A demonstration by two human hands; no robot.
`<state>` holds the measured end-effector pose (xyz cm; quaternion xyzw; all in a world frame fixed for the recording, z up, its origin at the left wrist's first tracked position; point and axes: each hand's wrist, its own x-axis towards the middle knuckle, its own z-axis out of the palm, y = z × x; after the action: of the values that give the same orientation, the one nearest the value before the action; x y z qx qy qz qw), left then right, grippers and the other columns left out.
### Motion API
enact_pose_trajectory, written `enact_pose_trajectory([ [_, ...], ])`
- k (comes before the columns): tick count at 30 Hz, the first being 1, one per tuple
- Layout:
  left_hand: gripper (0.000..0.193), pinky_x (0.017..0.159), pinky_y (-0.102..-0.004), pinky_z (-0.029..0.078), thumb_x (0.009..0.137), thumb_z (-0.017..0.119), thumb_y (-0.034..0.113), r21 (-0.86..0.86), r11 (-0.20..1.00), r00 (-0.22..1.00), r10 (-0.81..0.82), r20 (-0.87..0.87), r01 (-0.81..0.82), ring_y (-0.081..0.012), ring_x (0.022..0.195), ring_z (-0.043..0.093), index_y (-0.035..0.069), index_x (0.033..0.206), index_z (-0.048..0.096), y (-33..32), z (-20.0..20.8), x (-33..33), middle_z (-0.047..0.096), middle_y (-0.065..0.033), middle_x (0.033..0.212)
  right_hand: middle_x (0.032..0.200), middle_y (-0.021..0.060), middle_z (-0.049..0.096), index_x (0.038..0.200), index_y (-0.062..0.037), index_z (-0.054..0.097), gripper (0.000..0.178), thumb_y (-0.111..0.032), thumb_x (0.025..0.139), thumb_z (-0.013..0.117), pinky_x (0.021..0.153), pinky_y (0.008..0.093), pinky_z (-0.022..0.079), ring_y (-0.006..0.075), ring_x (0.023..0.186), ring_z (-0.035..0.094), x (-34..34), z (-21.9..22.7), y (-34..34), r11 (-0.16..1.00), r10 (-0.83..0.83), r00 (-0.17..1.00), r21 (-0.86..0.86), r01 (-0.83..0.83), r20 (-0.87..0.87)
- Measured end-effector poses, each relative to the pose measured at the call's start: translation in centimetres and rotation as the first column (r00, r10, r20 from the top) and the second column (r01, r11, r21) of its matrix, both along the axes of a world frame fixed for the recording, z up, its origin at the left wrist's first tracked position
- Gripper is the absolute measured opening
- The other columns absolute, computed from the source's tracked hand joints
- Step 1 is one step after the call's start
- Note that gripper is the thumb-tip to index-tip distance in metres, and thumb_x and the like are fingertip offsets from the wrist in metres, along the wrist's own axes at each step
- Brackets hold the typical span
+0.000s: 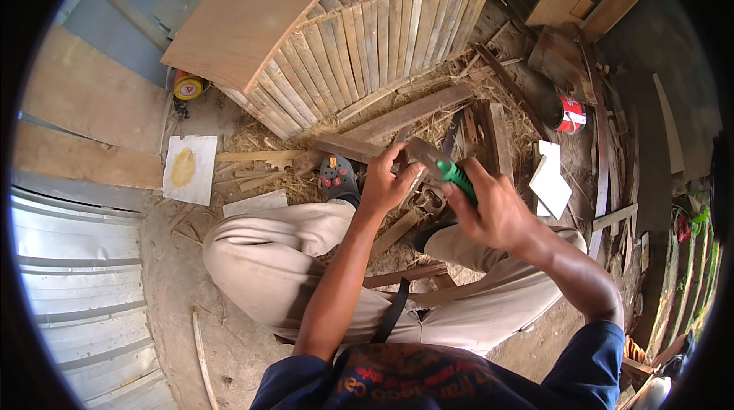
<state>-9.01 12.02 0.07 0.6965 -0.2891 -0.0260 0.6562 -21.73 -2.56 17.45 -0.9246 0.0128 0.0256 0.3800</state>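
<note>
My right hand [493,209] is wrapped round the ridged green handle [456,177] of a hand tool. Its flat, dull blade [425,153] points up and left toward my other hand; the exact kind of tool is unclear. My left hand [386,183] is closed, thumb and fingers pinching what looks like a small piece of wood [414,185] beside the blade, mostly hidden by the fingers. Both hands are held above the ground between my bent legs. Beyond them, wooden beams [413,113] lie among shavings.
A slatted wooden structure [382,35] stands ahead, with a brown board [245,27] on top. White pieces [550,180] and a red can [569,114] lie to the right. A stained white sheet [189,170] lies left, near corrugated metal [84,287]. Scrap wood [407,274] lies between my legs.
</note>
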Motion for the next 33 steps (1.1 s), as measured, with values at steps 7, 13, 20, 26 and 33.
enact_pose_trajectory([
  [7, 0.044, 0.080, -0.0339, 0.054, 0.087, 0.077, 0.026, -0.053, 0.998, 0.995, -0.043, -0.088, 0.038, -0.0200, 0.092, 0.071, -0.002, 0.119, 0.066, -0.1, -1.0, 0.4, 0.074, -0.0160, 0.101, 0.067, 0.0250, 0.063, 0.113, 0.0059, 0.050, 0.029, -0.017, 0.099, 0.060, 0.054, 0.0485, 0.051, 0.0451, 0.065, 0.068, -0.9, 0.0, -0.8, 0.998, 0.066, 0.964, -0.005, -0.068, 0.259],
  [13, 0.044, 0.084, -0.0334, 0.054, 0.087, 0.076, 0.020, 0.039, 0.999, 1.000, 0.021, 0.007, -0.021, -0.0206, 0.094, 0.070, -0.003, 0.121, 0.063, 0.3, -1.8, 0.5, 0.073, -0.0168, 0.101, 0.072, 0.0244, 0.065, 0.114, 0.0038, 0.049, 0.037, -0.023, 0.095, 0.066, 0.055, 0.0510, 0.054, 0.0462, 0.066, 0.068, -0.1, -2.6, -1.0, 0.986, -0.038, 0.997, -0.162, 0.049, 0.067],
  [20, 0.037, 0.086, -0.0309, 0.051, 0.097, 0.067, 0.030, -0.177, 0.980, 0.982, 0.056, -0.182, -0.088, -0.0168, 0.097, 0.066, 0.002, 0.121, 0.062, 1.2, -3.0, 1.8, 0.071, -0.0084, 0.106, 0.073, 0.0239, 0.065, 0.111, 0.0034, 0.053, 0.030, -0.025, 0.102, 0.057, 0.059, 0.0463, 0.050, 0.0416, 0.065, 0.068, -2.4, -4.6, -1.0, 0.962, -0.270, 0.963, 0.052, 0.268, 0.026],
  [26, 0.038, 0.097, -0.0272, 0.037, 0.106, 0.052, 0.037, -0.251, 0.931, 0.908, 0.156, -0.388, -0.266, -0.0134, 0.108, 0.052, 0.003, 0.121, 0.058, 1.9, -4.5, 2.8, 0.060, -0.0058, 0.114, 0.071, 0.0202, 0.061, 0.101, 0.0044, 0.059, 0.035, -0.030, 0.103, 0.054, 0.064, 0.0460, 0.046, 0.0334, 0.067, 0.062, -0.4, -10.0, -1.1, 0.949, -0.237, 0.971, 0.207, 0.238, -0.026],
  [33, 0.038, 0.097, -0.0322, 0.039, 0.108, 0.041, 0.036, -0.333, 0.943, 0.991, -0.051, -0.121, 0.008, -0.0172, 0.105, 0.053, 0.003, 0.116, 0.058, 0.4, -3.8, 1.6, 0.059, -0.0079, 0.113, 0.084, 0.0296, 0.069, 0.089, 0.0107, 0.066, 0.047, -0.034, 0.098, 0.054, 0.080, 0.0514, 0.054, 0.0474, 0.085, 0.069, 1.9, -11.6, -0.2, 0.995, -0.070, 0.948, -0.088, 0.044, -0.311],
])
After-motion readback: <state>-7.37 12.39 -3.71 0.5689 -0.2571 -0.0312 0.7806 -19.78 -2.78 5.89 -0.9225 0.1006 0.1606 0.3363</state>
